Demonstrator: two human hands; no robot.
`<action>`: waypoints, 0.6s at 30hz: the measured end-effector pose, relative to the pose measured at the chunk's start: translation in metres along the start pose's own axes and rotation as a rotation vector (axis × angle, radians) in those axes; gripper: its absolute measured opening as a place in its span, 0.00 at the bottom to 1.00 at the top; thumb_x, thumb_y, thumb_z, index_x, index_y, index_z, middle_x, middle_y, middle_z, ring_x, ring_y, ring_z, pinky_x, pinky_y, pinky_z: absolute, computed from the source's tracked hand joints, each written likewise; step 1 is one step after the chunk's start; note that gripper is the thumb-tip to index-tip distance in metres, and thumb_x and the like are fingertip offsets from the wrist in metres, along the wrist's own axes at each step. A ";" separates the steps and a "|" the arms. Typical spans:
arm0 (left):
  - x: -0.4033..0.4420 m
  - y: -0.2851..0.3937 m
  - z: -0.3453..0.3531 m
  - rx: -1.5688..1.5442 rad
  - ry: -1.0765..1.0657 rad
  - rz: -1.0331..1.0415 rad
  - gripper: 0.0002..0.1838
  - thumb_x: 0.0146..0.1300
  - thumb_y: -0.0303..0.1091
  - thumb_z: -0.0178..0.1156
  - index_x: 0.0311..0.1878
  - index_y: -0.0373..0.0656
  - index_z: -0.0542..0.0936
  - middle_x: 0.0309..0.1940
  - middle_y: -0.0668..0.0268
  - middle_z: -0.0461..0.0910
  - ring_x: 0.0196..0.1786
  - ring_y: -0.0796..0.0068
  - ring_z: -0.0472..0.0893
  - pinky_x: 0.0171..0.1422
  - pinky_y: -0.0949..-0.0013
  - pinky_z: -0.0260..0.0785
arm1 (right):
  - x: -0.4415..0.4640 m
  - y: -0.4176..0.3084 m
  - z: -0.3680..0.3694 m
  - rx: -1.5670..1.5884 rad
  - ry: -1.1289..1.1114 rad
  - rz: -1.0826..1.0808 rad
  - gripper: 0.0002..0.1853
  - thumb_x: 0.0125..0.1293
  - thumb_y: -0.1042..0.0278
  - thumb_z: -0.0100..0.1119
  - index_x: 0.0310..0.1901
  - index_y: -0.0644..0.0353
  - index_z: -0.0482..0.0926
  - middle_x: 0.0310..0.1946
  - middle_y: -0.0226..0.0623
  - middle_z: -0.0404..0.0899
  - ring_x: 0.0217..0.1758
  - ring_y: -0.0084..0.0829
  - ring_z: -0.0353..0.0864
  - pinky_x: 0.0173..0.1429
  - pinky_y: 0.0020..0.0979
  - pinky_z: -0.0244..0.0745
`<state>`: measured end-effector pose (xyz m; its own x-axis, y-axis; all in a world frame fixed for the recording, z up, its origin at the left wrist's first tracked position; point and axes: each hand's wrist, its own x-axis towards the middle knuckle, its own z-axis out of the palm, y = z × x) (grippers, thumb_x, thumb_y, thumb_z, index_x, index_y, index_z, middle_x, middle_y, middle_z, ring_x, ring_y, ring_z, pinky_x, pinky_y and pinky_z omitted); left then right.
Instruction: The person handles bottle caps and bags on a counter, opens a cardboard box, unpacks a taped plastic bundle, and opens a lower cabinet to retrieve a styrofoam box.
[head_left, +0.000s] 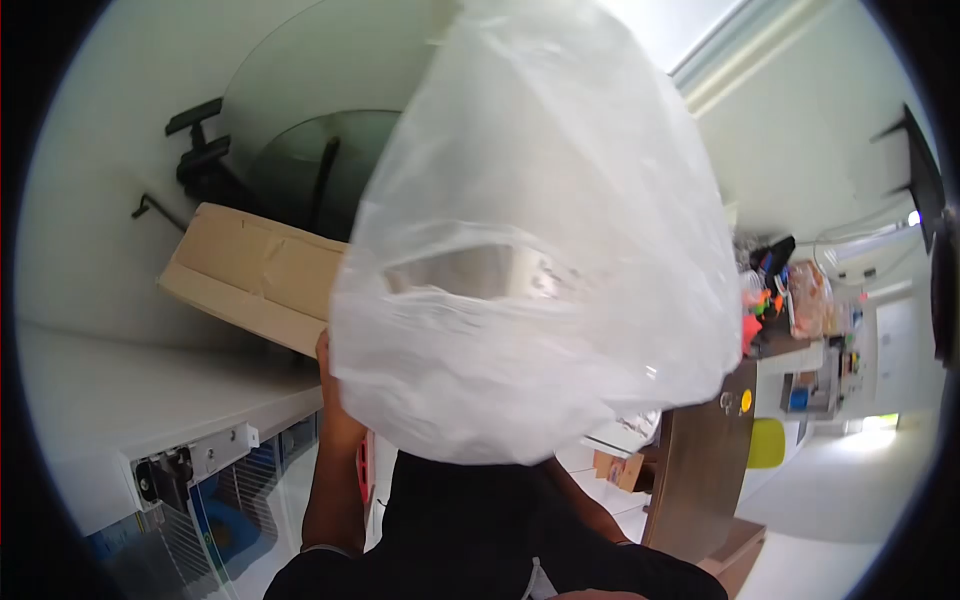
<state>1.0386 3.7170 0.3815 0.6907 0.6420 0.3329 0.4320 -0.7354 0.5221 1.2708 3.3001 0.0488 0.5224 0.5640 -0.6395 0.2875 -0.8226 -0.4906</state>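
A translucent white plastic bag (540, 360) fills the middle of the view, close to the camera, with a slit-like opening across its front. Through that opening a pale object shows, too little of it to name. On the left, a brown cardboard box (255, 265) lies tilted, its right end hidden behind the bag. My left hand (324, 352) is at the bag's left edge by the box's lower corner. Its fingers are mostly hidden, so I cannot see what they grip. Only the forearm of my right arm shows, below the bag; the bag covers that hand.
A round glass top (330, 135) and a black bracket-like stand (205, 160) are behind the box. On the left runs a white counter (110, 390) over glass-fronted shelving. A dark wooden table (700, 470), a green chair (767, 443) and cluttered goods (808, 300) stand right.
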 end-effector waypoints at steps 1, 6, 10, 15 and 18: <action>0.007 -0.001 0.003 -0.012 0.026 -0.008 0.38 0.60 0.46 0.69 0.70 0.35 0.75 0.71 0.44 0.71 0.75 0.40 0.68 0.80 0.42 0.54 | -0.004 0.006 -0.002 0.007 0.028 0.011 0.17 0.69 0.53 0.65 0.51 0.56 0.88 0.47 0.47 0.90 0.47 0.39 0.91 0.54 0.40 0.85; 0.051 -0.005 0.018 -0.048 0.079 -0.082 0.37 0.64 0.50 0.65 0.71 0.35 0.74 0.71 0.45 0.71 0.74 0.43 0.70 0.79 0.44 0.56 | -0.035 -0.005 -0.018 0.083 0.091 0.221 0.21 0.72 0.51 0.65 0.51 0.63 0.87 0.38 0.46 0.92 0.41 0.37 0.92 0.50 0.38 0.86; 0.076 -0.011 0.020 -0.091 0.113 -0.119 0.37 0.68 0.53 0.62 0.71 0.35 0.73 0.70 0.47 0.72 0.74 0.46 0.71 0.79 0.46 0.57 | -0.037 0.039 -0.005 0.218 0.140 0.199 0.18 0.72 0.55 0.64 0.51 0.63 0.87 0.37 0.44 0.91 0.37 0.32 0.92 0.43 0.35 0.85; 0.094 0.002 -0.006 -0.258 0.274 -0.151 0.37 0.72 0.57 0.59 0.71 0.35 0.72 0.70 0.48 0.72 0.73 0.49 0.72 0.78 0.48 0.59 | -0.086 0.049 -0.088 0.671 0.797 0.186 0.12 0.70 0.66 0.59 0.44 0.66 0.84 0.29 0.37 0.87 0.27 0.26 0.83 0.33 0.31 0.78; 0.091 0.051 -0.061 -0.431 0.588 -0.069 0.37 0.74 0.59 0.57 0.72 0.35 0.72 0.70 0.49 0.72 0.73 0.51 0.73 0.78 0.49 0.61 | -0.145 -0.023 -0.212 0.262 1.311 0.258 0.07 0.73 0.72 0.55 0.41 0.62 0.82 0.32 0.35 0.83 0.35 0.26 0.81 0.41 0.31 0.77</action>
<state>1.0880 3.7510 0.4862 0.1922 0.7832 0.5913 0.1126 -0.6161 0.7796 1.3581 3.2214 0.2782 0.9521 -0.2059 0.2261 -0.0164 -0.7727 -0.6346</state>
